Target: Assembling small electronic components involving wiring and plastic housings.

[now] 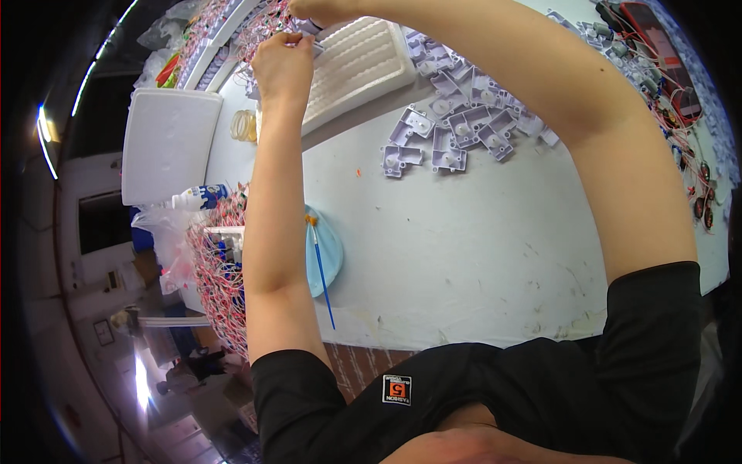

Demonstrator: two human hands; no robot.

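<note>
My left hand [284,66] is closed at the far left of the table, beside the white foam tray [406,63]. Its thumb and fingertips pinch together at a pale lavender plastic part [318,49], mostly hidden by the fingers. Just beyond it, at the upper edge of the picture, my right hand [321,10] has its fingers curled in close to the same spot. What lies in the right fingers is cut off and too small to make out. Several lavender plastic housings [468,125] with white round inserts lie in a loose group right of the tray.
A blue-handled brush [321,271] rests across a light blue round lid [332,251]. Left of my left forearm are a small jar [243,125], a white foam lid [171,143], a bottle [199,197] and bundled red-and-white wires [220,286]. A phone [665,62] lies far right.
</note>
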